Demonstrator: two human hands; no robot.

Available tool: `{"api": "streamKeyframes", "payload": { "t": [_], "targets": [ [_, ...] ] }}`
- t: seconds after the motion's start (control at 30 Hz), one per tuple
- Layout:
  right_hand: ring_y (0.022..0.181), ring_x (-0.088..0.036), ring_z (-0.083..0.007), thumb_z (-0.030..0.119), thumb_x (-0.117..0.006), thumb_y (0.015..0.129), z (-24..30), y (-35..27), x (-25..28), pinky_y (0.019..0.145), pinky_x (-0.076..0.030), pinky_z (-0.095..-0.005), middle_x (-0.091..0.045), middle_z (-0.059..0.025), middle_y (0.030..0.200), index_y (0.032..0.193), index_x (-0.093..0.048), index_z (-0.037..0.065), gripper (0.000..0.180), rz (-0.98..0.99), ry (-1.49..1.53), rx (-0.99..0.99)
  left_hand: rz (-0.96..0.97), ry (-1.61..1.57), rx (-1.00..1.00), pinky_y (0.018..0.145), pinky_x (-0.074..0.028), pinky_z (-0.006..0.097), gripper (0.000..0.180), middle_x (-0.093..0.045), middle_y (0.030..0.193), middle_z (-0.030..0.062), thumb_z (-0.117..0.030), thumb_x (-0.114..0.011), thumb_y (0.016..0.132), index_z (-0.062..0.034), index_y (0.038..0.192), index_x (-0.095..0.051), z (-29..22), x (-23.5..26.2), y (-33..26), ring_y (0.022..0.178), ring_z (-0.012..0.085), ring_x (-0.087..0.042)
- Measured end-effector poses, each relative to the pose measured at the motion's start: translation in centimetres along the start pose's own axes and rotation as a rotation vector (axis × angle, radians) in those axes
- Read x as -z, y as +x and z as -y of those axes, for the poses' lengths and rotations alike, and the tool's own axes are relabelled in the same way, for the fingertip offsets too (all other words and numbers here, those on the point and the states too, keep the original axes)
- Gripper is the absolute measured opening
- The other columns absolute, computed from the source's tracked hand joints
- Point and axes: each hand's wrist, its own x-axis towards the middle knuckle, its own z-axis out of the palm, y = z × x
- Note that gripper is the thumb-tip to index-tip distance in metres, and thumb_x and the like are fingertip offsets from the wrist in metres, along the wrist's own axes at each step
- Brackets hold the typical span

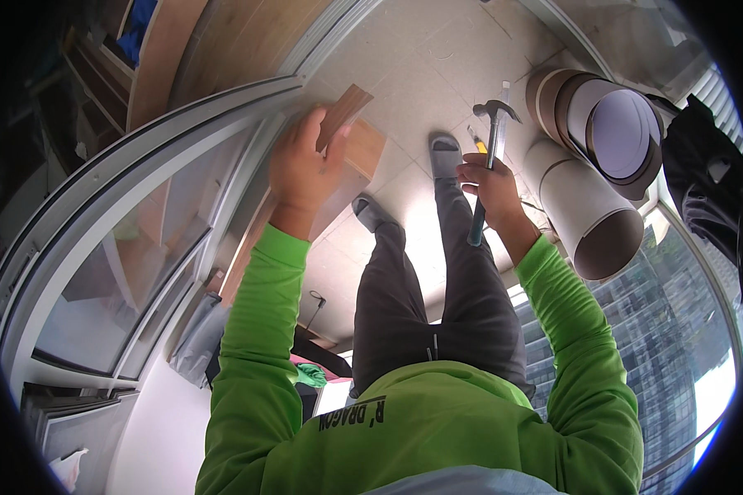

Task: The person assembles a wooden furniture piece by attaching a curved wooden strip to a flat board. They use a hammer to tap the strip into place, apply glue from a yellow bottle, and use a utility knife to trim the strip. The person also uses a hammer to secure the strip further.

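Observation:
A short brown piece of wood (pixel 346 112) is gripped between the thumb and fingers of my left hand (pixel 300 169). Just beyond that hand, a wooden board or box (pixel 365 147) shows its lighter brown end; my hand hides part of it. My right hand (pixel 498 191) is closed round the handle of a claw hammer (pixel 495 124), its metal head pointing away from me and its dark grip end toward me. Beside the hammer is a yellow utility knife (pixel 477 142); I cannot tell whether it is in the same hand or lies behind it.
Large rolls of sheet material (pixel 590 206) lie on the right, near a black bag (pixel 706 165). A framed glass sliding door (pixel 140 247) stands on the left, with wooden panels (pixel 231 49) past it. My slippered feet (pixel 446 153) are on the tiled floor (pixel 413 82). Windows run along the lower right.

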Motion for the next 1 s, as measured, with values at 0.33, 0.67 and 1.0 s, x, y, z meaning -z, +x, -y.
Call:
{"api": "streamKeyframes", "payload": {
  "t": [0.33,0.67,1.0],
  "targets": [
    [0.082,-0.062,-0.016,0.007,-0.067,0.083,-5.2,-1.5,2.4,0.076,-0.05,-0.0298,-0.065,-0.0068,0.093,0.119,-0.062,-0.004,0.038,-0.009,-0.051,-0.173,-0.011,-0.089,0.142,0.072,-0.056,0.037,0.034,-0.073,0.095,0.0143,-0.028,-0.078,0.084,-0.0067,0.109,-0.069,-1.1,0.7,-0.4,0.082,0.031,-0.071],
    [0.077,-0.066,-0.0199,0.015,-0.064,0.087,-6.6,1.2,3.9,0.068,-0.052,-0.0333,-0.066,-0.0125,0.078,0.104,-0.061,0.0,0.023,0.017,-0.456,-0.071,-0.023,0.002,0.082,0.08,-0.056,0.037,0.041,-0.072,0.103,0.0162,-0.024,-0.082,0.081,-0.0049,0.115,-0.068,-0.4,0.8,-1.4,0.092,0.0318,-0.071],
    [0.098,-0.07,-0.0367,0.013,-0.055,0.086,-11.8,15.3,9.6,0.085,-0.055,-0.0436,-0.071,-0.0226,0.101,0.108,-0.066,-0.003,0.029,0.007,-1.355,-0.091,0.193,0.057,0.243,0.073,-0.056,0.04,0.038,-0.071,0.097,0.0175,-0.023,-0.078,0.081,-0.0029,0.111,-0.067,6.2,5.2,-8.9,0.083,0.0357,-0.069]
  ]
}}
